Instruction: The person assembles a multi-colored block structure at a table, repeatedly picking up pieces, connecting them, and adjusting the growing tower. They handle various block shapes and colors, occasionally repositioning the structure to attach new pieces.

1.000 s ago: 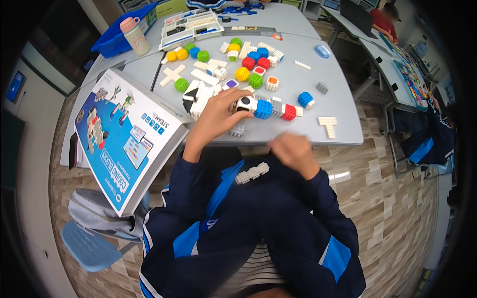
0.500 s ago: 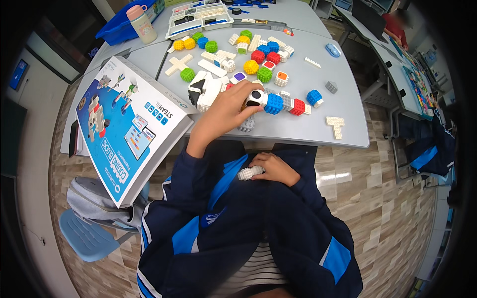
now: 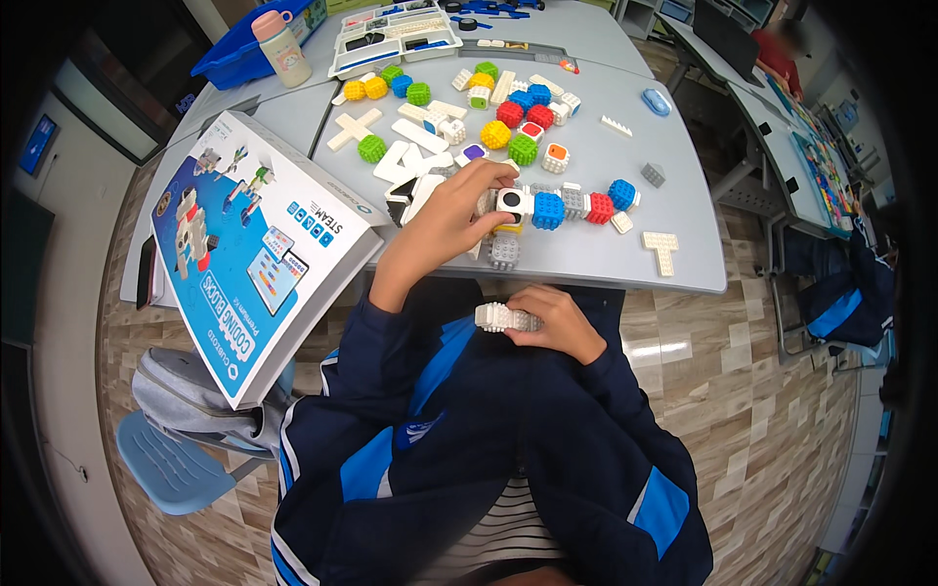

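Note:
My left hand (image 3: 442, 217) is closed round one end of a block model. A white block with black round spots (image 3: 511, 201) shows between its thumb and fingers, and from there a blue block (image 3: 548, 210), a grey part (image 3: 574, 201) and a red block (image 3: 600, 207) run out to the right. A grey studded block (image 3: 504, 250) sits below the thumb. In my right hand (image 3: 561, 322), held just off the table's near edge, is a white and light-grey studded block piece (image 3: 496, 316). Left of my left hand lies a white and black part (image 3: 408, 200), partly covered.
Loose coloured blocks (image 3: 495, 134) spread over the grey table (image 3: 625, 93). A large kit box (image 3: 256, 259) leans at the left edge. Farther back stand a sorting tray (image 3: 396, 49), a bottle (image 3: 283, 54) and a blue bin (image 3: 230, 63). A person in red is at a far table.
The block model has shifted and turned slightly to the right under my left hand, uncovering more of the grey block. My right hand has risen from my lap with the white piece.

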`<state>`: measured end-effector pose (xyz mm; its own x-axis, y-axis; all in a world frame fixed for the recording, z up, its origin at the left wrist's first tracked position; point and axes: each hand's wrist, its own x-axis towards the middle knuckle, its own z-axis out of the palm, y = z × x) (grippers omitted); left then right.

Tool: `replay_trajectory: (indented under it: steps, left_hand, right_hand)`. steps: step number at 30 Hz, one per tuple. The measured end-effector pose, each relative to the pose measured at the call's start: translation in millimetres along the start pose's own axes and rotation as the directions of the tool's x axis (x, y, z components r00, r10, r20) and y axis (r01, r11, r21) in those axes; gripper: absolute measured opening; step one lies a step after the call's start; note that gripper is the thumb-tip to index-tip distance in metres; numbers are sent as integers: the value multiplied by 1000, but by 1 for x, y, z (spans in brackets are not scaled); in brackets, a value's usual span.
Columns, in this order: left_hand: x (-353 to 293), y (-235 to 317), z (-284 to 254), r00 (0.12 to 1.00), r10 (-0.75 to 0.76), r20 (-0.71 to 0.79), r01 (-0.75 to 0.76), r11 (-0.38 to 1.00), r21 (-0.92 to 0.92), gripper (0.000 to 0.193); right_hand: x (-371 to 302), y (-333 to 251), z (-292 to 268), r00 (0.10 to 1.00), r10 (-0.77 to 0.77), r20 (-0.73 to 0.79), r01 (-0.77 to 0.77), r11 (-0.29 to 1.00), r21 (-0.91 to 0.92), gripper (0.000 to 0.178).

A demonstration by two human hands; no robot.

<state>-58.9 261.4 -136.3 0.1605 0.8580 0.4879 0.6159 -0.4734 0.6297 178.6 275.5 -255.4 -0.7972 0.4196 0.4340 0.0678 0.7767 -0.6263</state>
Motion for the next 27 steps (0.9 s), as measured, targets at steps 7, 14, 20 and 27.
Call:
replay_trajectory:
  steps: [7, 14, 20, 27]
  left_hand:
    - [0, 0, 3, 998, 22, -64, -23, 1000, -20, 47]
    - [-9, 1, 4, 977, -28, -212, 15, 998, -64, 35]
    - [-15, -4, 11, 939, 7, -344, -59, 988, -141, 32]
    - [-40, -2, 20, 799, 148, -583, -128, 989, 77, 34]
  right_hand:
    - [7, -25, -22, 990, 116, -81, -100, 980, 174, 30]
    - [7, -30, -33, 947, 298, -124, -185, 815, 549, 27]
    - [5, -29, -44, 928, 288, -234, -184, 905, 384, 27]
    - [8, -33, -56, 874, 319, -366, -211, 928, 306, 28]
